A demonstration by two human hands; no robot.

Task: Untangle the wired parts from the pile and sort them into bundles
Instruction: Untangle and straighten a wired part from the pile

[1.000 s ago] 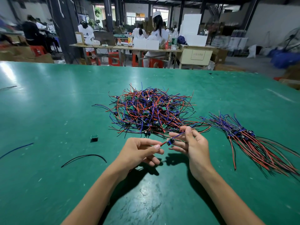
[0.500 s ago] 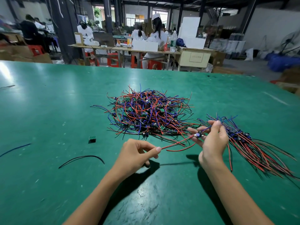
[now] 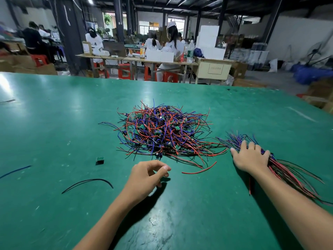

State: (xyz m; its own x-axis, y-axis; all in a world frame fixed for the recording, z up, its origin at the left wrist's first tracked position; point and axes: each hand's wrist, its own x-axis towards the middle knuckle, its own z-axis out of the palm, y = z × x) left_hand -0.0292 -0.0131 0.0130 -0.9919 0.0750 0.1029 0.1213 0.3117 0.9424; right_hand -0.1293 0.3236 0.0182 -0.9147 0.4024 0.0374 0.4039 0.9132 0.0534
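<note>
Pile (image 3: 163, 133) sits mid-table (image 3: 54, 123), bundle (image 3: 281, 165) just to its right. Right hand (image 3: 251, 156) rests on the bundle, fingers (image 3: 243, 144) spread flat. Left hand (image 3: 146, 175) hovers near the pile's front edge, fingers loosely curled, holding nothing. Parts look light, wires floppy and snag-prone; likely best to pinch at the small board and draw out slowly.

The scene is evenly lit from overhead. A white glare patch is seen on the green table (image 3: 54, 112) at far left. Soft shadows are cast beneath both forearms toward the viewer. Wide-angle bending is noticeable at the edges, and the background workshop is slightly soft.
</note>
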